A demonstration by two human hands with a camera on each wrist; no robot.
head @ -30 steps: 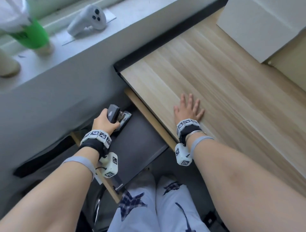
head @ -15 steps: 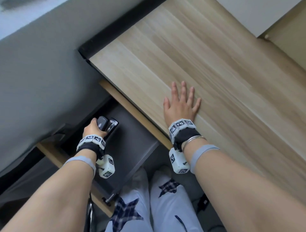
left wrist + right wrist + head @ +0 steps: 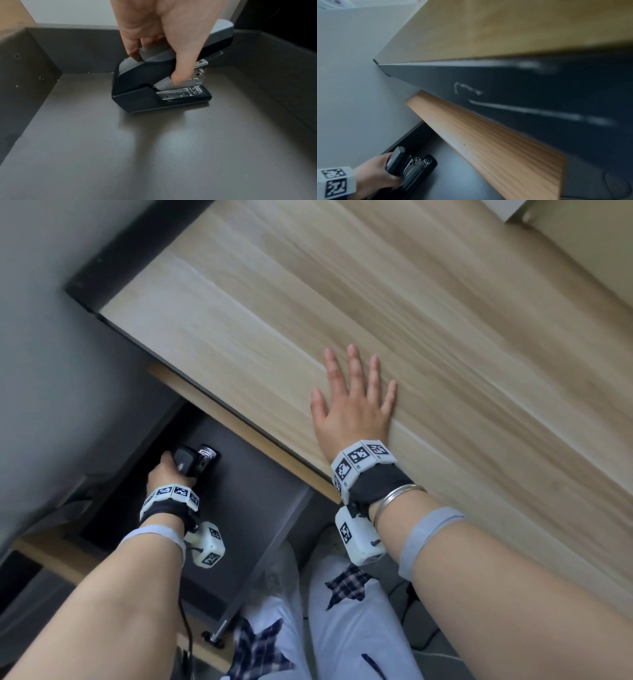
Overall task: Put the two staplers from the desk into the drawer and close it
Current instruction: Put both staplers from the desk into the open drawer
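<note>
Soft daylight throughout; drawer floor (image 3: 154,148) shows glare, right wrist view blurred.

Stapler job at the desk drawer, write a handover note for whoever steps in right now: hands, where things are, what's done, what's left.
Left hand: grips the black stapler with grey top and metal magazine, its base resting on the floor of the open dark grey drawer, near the back.
Right hand: flat, fingers spread, on the light wood desk top, holding nothing.
Done: this stapler is down in the drawer.
Left: let go of it. Only one stapler is in view, so check for the second, then close the drawer.
</note>
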